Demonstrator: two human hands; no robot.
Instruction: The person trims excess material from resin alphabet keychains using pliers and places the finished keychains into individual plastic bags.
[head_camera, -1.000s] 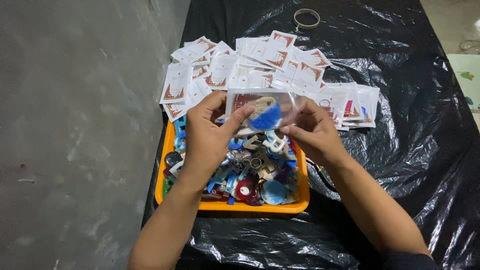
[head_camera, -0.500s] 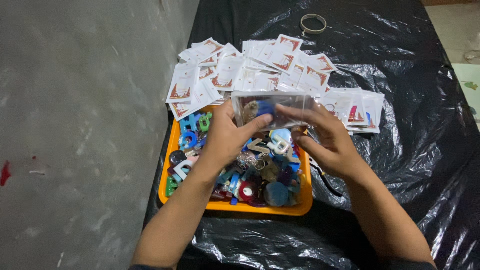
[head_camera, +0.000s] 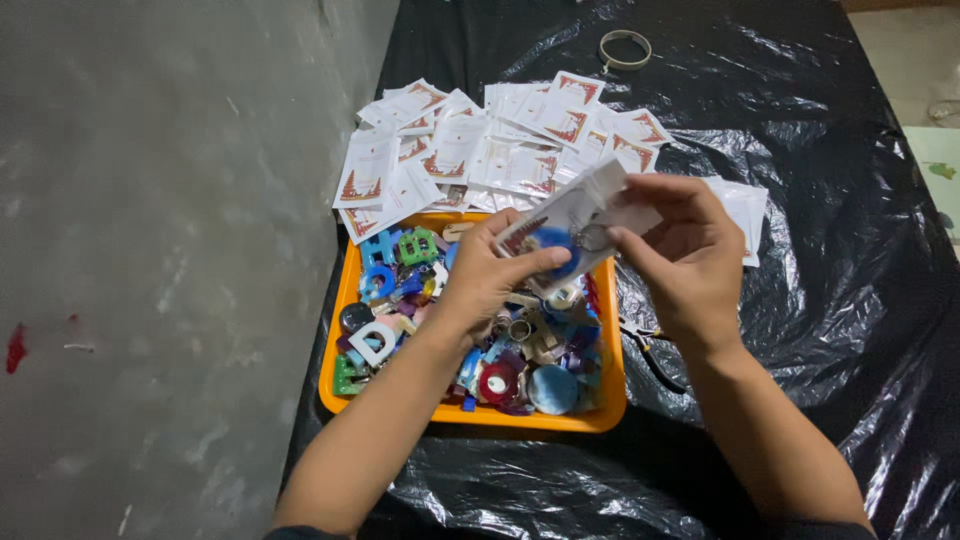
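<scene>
Both hands pinch one clear packet (head_camera: 578, 222) above the tray's (head_camera: 480, 414) far edge: left hand (head_camera: 490, 280) thumb and fingers closed on its lower end, right hand (head_camera: 680, 255) on the top. Blue keyring inside (ring near right fingertips). Keep packet level, grip edges only.

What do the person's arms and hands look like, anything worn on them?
Both the left hand and the right hand are bare: no gloves, and no rings or watch that show. The forearms are uncovered down to the bottom edge of the head view, where a strip of dark clothing just appears.
</scene>
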